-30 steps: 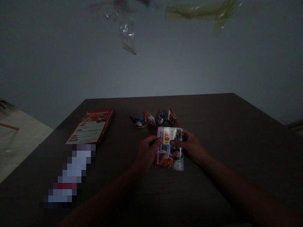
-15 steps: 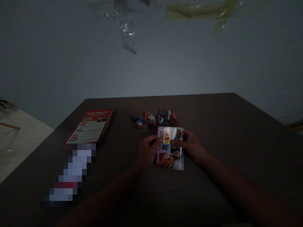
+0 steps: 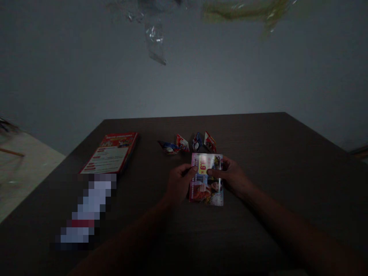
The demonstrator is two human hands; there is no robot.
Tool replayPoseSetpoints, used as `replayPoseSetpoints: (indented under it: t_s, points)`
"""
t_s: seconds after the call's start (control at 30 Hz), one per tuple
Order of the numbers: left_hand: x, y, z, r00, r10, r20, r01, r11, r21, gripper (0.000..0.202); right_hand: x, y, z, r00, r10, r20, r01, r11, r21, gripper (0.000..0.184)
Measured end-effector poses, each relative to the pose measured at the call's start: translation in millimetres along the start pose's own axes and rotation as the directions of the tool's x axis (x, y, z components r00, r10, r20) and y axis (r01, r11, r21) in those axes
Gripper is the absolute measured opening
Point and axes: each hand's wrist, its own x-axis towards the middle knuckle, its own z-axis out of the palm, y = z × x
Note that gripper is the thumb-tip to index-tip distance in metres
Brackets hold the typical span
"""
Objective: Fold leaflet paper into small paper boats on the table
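A small glossy printed leaflet (image 3: 206, 188) lies on the dark wooden table (image 3: 281, 161), lifted slightly at its far end. My left hand (image 3: 178, 184) pinches its left edge, thumb on top. My right hand (image 3: 232, 178) grips the right edge, thumb pressed on the printed face. Both hands are closed on the sheet. Just beyond it stand several small folded paper shapes (image 3: 188, 143) in red, white and blue.
A red and white stack of flyers (image 3: 110, 153) lies at the left of the table. A blurred-out patch (image 3: 86, 209) sits at the near left. A grey wall rises behind the far table edge; pale floor shows left.
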Motion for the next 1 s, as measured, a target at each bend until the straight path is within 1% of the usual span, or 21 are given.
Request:
replayPoseSetpoints:
  t_s: [0.17, 0.57, 0.8, 1.0]
  points:
    - [-0.6, 1.0, 0.5, 1.000, -0.011, -0.002, 0.011, 1.000, -0.004, 0.028, -0.4, -1.2, 1.0, 1.000, -0.005, -0.014, 0.005, 1.000, 0.004, 0.043]
    - [0.3, 0.3, 0.0, 1.000, 0.011, -0.009, -0.011, 1.000, -0.003, 0.028, 0.3, 0.7, 0.9, 1.000, -0.023, 0.014, 0.023, 1.000, 0.004, 0.043]
    - [-1.2, 3.7, 0.6, 1.000, 0.003, -0.013, -0.003, 1.000, -0.001, 0.027, -0.7, -1.4, 1.3, 1.000, -0.013, -0.016, 0.012, 1.000, -0.008, 0.044]
    - [-0.6, 2.6, 0.5, 1.000, 0.005, -0.002, -0.005, 1.000, -0.008, 0.028, -0.9, -2.1, 2.0, 1.000, -0.001, -0.018, 0.001, 1.000, 0.000, 0.045]
